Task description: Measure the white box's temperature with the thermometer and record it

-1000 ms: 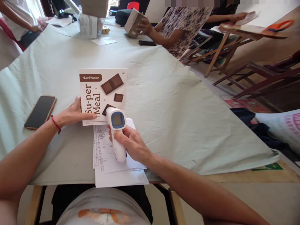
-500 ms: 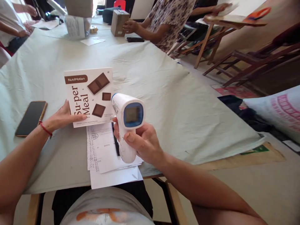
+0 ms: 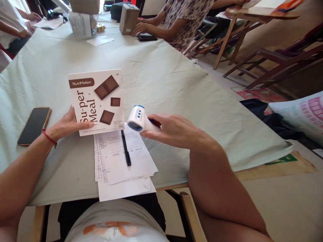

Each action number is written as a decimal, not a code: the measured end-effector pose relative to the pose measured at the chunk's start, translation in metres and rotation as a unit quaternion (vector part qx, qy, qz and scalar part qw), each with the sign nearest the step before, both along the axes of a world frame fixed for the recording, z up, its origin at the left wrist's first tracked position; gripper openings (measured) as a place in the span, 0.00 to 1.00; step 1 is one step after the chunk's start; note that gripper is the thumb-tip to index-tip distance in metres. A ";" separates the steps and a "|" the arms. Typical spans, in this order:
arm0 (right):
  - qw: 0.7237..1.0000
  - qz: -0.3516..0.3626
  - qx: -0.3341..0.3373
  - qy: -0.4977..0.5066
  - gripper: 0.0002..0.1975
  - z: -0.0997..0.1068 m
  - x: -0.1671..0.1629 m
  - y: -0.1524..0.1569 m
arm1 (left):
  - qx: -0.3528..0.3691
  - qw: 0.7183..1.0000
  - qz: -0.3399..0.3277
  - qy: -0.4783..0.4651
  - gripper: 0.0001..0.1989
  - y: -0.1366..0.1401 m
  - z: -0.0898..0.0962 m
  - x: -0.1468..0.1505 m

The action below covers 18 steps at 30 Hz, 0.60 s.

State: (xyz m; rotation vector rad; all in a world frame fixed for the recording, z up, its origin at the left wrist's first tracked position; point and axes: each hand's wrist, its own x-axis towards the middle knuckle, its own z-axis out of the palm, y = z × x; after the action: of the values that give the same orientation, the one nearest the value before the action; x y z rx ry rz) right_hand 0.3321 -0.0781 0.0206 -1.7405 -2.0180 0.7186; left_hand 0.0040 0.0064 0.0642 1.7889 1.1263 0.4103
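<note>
My left hand is closed on the lower left edge of a white and brown meal box, its thumb across the front. The box is tilted up so its printed face, with chocolate pieces, shows toward me. My right hand is wrapped round the handle of a white infrared thermometer, which lies sideways just right of the box. Its blue-rimmed end points left and toward me. Under the box lie sheets of paper with a black pen on them.
A smartphone lies left of my left hand on the cloth-covered table. At the far end stand a clear bin, a cardboard box touched by another person's hands, and a paper slip. Wooden chairs stand at right.
My right hand has turned the thermometer from upright, with its screen facing me, to sideways, uncovering the pen. The meal box has stayed nearly still in my left hand.
</note>
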 end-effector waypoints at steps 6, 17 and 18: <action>0.983 -0.008 0.001 -0.181 0.19 -0.024 0.000 0.002 | 0.015 0.999 -0.024 -0.020 0.35 0.000 0.000 0.003; 0.998 0.052 -0.004 -0.046 0.09 -0.022 -0.065 -0.014 | 0.046 0.997 0.017 -0.053 0.36 0.000 -0.009 0.002; 0.997 0.062 -0.006 -0.048 0.07 -0.026 -0.068 -0.014 | 0.069 0.995 0.028 -0.060 0.36 0.002 -0.011 0.000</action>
State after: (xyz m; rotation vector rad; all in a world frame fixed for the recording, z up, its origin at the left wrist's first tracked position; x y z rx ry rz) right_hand 0.2640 -0.0923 -0.0054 -1.6981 -2.2064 0.6975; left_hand 0.0043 0.0083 0.0529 1.8285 1.0873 0.6356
